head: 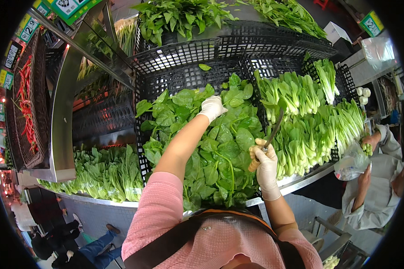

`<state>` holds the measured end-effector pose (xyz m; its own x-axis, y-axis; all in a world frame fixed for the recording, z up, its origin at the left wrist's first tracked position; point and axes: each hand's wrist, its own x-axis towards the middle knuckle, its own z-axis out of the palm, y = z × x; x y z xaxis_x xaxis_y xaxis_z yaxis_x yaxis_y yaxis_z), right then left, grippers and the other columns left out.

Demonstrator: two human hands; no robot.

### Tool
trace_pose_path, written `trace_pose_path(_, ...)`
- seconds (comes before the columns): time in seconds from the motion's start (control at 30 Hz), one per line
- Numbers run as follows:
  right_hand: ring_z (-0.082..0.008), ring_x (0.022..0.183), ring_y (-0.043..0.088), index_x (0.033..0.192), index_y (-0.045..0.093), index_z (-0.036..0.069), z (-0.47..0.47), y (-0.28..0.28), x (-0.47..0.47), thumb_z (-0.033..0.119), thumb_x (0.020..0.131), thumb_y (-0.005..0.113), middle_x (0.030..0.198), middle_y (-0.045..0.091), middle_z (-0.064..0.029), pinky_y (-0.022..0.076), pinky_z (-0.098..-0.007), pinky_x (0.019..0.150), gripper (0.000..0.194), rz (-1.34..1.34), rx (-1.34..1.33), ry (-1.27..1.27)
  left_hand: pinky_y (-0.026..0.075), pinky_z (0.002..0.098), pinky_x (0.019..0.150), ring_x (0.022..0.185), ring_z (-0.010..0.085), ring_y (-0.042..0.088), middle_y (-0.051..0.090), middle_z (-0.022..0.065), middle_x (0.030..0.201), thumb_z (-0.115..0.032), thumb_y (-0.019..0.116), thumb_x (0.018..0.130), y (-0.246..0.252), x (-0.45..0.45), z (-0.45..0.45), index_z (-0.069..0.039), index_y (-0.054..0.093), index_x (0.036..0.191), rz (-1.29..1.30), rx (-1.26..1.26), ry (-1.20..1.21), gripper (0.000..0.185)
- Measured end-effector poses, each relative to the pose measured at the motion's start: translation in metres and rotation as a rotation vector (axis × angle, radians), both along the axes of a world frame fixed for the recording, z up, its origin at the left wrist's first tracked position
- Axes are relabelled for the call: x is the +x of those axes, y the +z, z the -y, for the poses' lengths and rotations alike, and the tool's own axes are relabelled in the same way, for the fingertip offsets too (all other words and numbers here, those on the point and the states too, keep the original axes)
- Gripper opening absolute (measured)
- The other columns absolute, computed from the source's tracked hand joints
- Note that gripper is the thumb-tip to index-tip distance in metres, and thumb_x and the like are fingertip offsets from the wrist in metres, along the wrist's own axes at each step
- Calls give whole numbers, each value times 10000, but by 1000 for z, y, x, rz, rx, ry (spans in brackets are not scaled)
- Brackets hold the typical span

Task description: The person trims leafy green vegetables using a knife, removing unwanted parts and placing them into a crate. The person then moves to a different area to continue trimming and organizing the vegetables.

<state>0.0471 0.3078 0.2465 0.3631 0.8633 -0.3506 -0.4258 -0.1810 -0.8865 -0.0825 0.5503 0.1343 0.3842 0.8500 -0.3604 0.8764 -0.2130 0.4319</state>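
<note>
Before me lies a heap of broad-leaved greens (219, 168), which look like Malabar spinach, in a black plastic crate (192, 75). My left hand (212, 107), in a white glove, reaches to the far part of the heap. Its fingers are bent down among the leaves, and whether they grip any is hidden. My right hand (266, 164), also gloved, holds a knife (276, 129) by its wooden handle, above the heap's right edge. The dark blade points up and away from me. A green leaf shows at its tip, in front of the bok choy (303, 141).
A person (370, 195) at the right holds a plastic bag (351, 163) and some produce. Bundled greens (111, 171) stand at the left, below a metal frame (62, 117). Red chillies (26, 104) lie in a wicker basket (37, 134). More greens (185, 16) lie behind the crates.
</note>
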Motion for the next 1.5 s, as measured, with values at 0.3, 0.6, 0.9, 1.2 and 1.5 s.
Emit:
trace_pose_path(0.3,-81,713,551,1085,581,38,15,-5,13,35,870,581,848,639,-52,445,-203,676,216,-2,19,-34,481,313,812,882,238,653,678,139,1001,-236,727,755,19,-65,-41,-20,598,1169,313,-85,393,484)
trace_pose_path(0.6,-71,696,538,1061,589,-5,-55,-13,11,106,834,623,828,624,-29,433,-202,629,256,281,-48,239,465,259,538,606,130,570,662,85,839,-189,720,767,94,-122,-44,44,621,1077,680,30,641,400)
trace_pose_path(0.9,-274,979,638,1095,594,69,-203,-70,1,429,747,704,1031,655,-150,507,-375,802,513,1395,-599,771,474,415,753,846,374,622,635,239,826,-290,587,813,138,-155,-54,3,641,911,68,553,481,313)
trace_pose_path(1.2,-308,890,654,916,652,40,-215,-96,-44,249,695,678,954,662,-196,532,-376,774,306,1561,-372,842,515,414,735,805,334,649,664,175,838,-398,593,746,93,-197,-36,-98,715,837,-292,240,246,337)
trace_pose_path(1.5,-361,948,634,1008,606,14,-225,-115,-28,208,733,710,1009,646,-223,522,-403,792,353,1471,-614,537,506,440,719,823,325,642,668,139,873,-245,644,681,8,-155,2,-111,674,924,-127,251,-160,279)
